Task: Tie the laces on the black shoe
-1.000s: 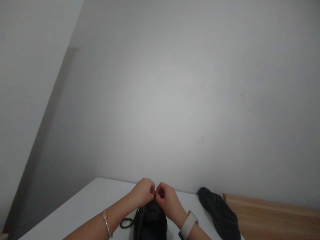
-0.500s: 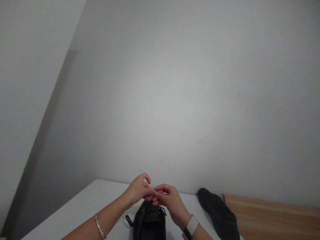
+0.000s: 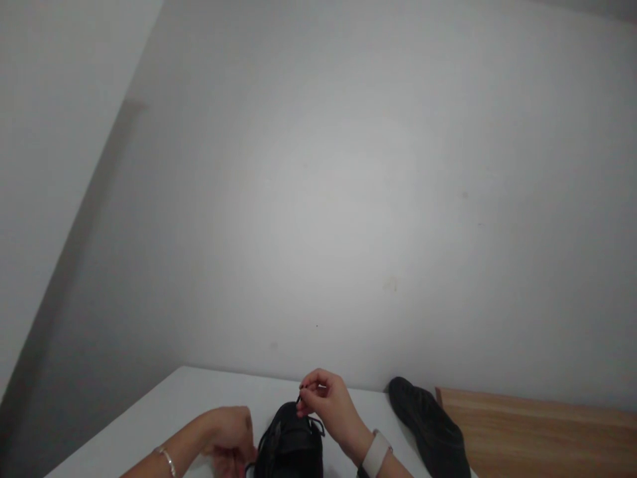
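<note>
A black lace-up shoe (image 3: 291, 445) stands on the white table (image 3: 164, 418) at the bottom middle, toe pointing away from me. My right hand (image 3: 328, 406) hovers just over its toe end, thumb and fingers pinched on the end of a black shoelace (image 3: 299, 400). My left hand (image 3: 229, 435) is low beside the shoe's left side, fingers curled and blurred, with a lace seeming to run from it. A silver bracelet sits on the left wrist, a pale watch band on the right.
A second black shoe (image 3: 432, 425) lies to the right, across the seam between the white table and a wooden surface (image 3: 537, 431). A plain white wall (image 3: 323, 199) rises right behind the table.
My left hand has left the pinch it shared with the right and dropped down to the shoe's left side. The right hand stays above the toe, still gripping the lace end.
</note>
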A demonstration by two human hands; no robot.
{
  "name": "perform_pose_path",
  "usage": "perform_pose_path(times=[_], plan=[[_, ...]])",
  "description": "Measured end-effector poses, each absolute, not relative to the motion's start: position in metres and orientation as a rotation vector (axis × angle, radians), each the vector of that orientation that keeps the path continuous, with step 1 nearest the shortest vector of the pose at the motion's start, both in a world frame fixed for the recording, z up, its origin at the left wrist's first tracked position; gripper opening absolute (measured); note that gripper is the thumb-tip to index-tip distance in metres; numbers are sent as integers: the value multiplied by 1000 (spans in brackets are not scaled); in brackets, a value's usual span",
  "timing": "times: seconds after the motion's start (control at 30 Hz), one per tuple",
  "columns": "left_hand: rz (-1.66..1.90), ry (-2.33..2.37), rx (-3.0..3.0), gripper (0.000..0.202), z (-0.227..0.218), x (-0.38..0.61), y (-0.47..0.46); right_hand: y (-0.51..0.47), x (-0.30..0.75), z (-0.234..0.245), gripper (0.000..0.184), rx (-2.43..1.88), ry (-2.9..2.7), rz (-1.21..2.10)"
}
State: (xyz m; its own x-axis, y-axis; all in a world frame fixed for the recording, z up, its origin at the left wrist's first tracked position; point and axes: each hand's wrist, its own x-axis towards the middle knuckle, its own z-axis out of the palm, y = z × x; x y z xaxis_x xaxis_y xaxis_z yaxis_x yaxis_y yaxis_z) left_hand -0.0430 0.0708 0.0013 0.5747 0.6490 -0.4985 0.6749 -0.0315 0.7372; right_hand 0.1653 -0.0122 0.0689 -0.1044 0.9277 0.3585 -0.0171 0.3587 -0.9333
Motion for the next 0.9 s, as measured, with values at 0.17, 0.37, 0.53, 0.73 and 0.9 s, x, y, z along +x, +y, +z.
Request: perform_pose_path(times=[0.17,0.37,0.53,0.73,0.9], plan=[[-79,1211,1903,22,5,-37,63,-14,165,67,32,-885,-1480,995],[83,1286,1960,11,3,-27,60,-16,166,66,31,-888,-1515,976],[371,1360,1980,14,12,-24,69,-13,169,63,31,-889,-1529,927],[618,1414,2086,27,31,-31,83,-8,174,61,31,-890,-1521,894],[718,1706,2483,28,50,-49,87,-14,175,66,29,-888,-1520,915]])
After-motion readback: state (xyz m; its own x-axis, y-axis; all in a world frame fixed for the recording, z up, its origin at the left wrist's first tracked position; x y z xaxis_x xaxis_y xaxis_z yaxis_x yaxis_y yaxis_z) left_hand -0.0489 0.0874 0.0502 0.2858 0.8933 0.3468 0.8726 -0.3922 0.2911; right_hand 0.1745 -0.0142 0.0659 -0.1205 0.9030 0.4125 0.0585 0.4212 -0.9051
